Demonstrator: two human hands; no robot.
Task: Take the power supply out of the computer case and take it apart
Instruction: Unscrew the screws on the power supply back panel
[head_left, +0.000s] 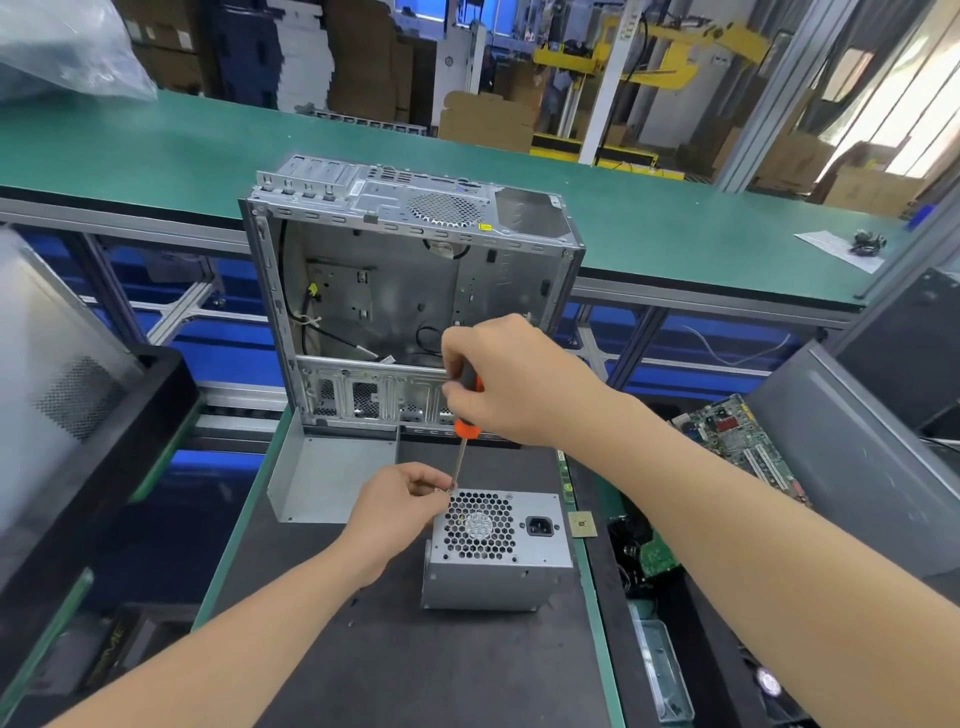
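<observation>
The right hand (498, 379) covers most of the screwdriver (467, 427) handle. Its tip, at the supply's (493, 571) far left corner, is too small to tell apart from the fingertips of the left hand (395, 504). A blurred grey box (47, 364) runs off the picture's left edge. The right forearm hides part of the board (737, 441).

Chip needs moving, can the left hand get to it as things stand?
Probably not easily: the PSU stands between the left hand and the chip, and its fingers are pinching at the screwdriver tip.
</observation>
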